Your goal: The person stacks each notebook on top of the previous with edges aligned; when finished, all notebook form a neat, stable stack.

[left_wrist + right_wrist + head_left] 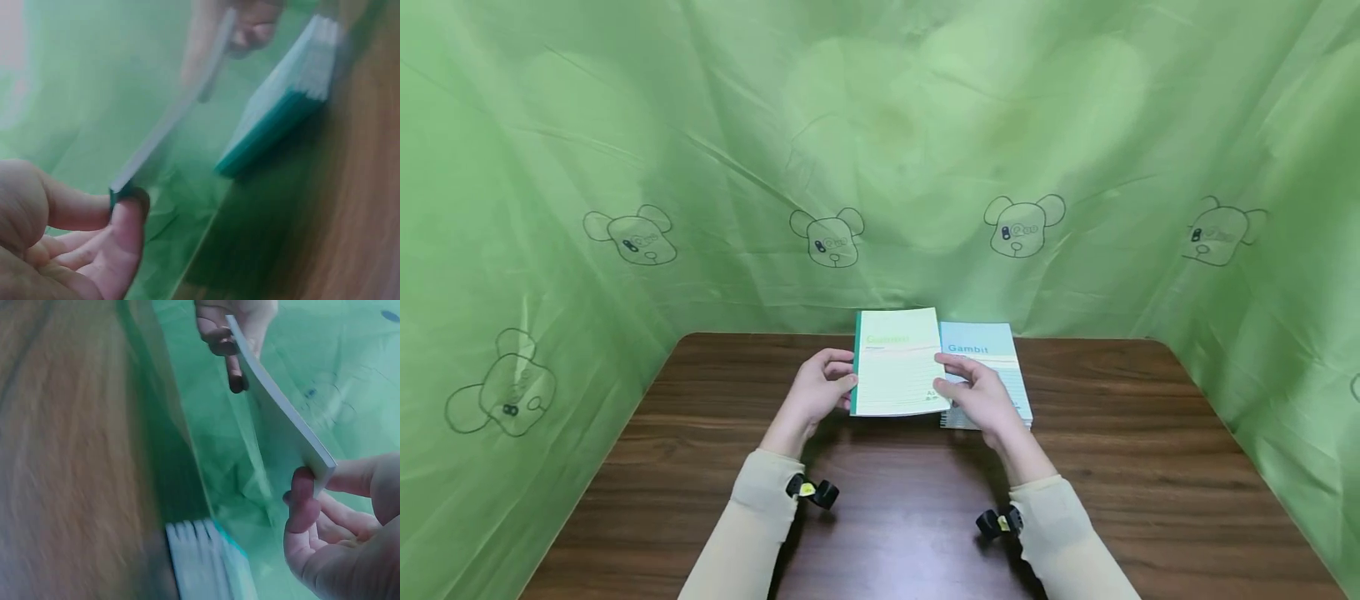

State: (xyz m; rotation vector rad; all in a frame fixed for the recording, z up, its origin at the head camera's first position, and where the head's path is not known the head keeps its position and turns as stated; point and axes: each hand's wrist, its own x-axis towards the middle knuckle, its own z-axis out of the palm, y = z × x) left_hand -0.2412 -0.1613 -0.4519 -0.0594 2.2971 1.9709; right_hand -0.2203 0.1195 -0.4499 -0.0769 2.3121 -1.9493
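Note:
A thin notebook [898, 367] with a pale cover and green spine is held above the table by both hands. My left hand [820, 387] pinches its spine side, thumb on the cover and fingers beneath, as the left wrist view shows. On the opposite edge, my right hand [981, 396] pinches it near the lower corner. Partly behind that hand lies a stack of notebooks [988, 337], the top one blue and marked "Gambit". Several page blocks show in the stack [206, 556] in the right wrist view. The held notebook overlaps the stack's left side in the head view.
The dark wood table [700, 492] stretches out on both sides of the hands. Green curtain [925, 150] with mouse-like drawings encloses its back and sides. Each sleeve cuff carries a small black wrist camera [823, 493].

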